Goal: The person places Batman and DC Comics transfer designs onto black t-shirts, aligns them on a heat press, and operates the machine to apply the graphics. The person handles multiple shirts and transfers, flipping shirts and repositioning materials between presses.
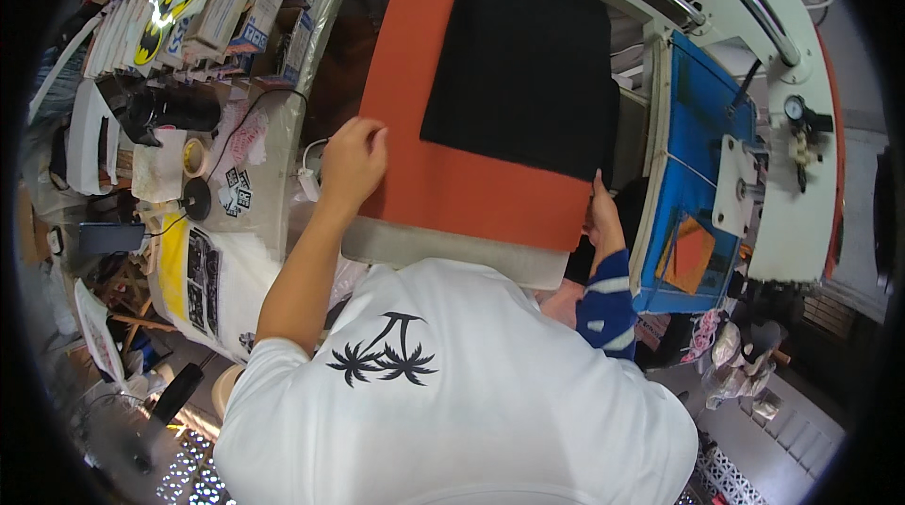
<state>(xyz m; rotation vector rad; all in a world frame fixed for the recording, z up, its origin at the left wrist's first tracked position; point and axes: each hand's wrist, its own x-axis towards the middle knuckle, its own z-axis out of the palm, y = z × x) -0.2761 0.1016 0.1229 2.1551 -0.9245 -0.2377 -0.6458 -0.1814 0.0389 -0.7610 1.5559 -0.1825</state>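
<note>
Black, squarish cloth (528, 66) lies flat across an orange pad (481, 194); the left hand (354, 162) is curled, the right hand (601, 210) partly hidden, both grips unclear.

One left hand (354, 165) and one right hand (603, 215), a total of two, share a workshop scene with one black cloth (528, 66) and one orange-red pad (471, 189). Also pictured: two chrome bars (745, 1), one round pressure gauge (796, 108), one blue panel (693, 118) bearing one orange patch (689, 252), one smartphone (111, 237), one roll of tape (196, 158), and one white T-shirt (490, 411) printed with two black palm trees (407, 364).
</note>
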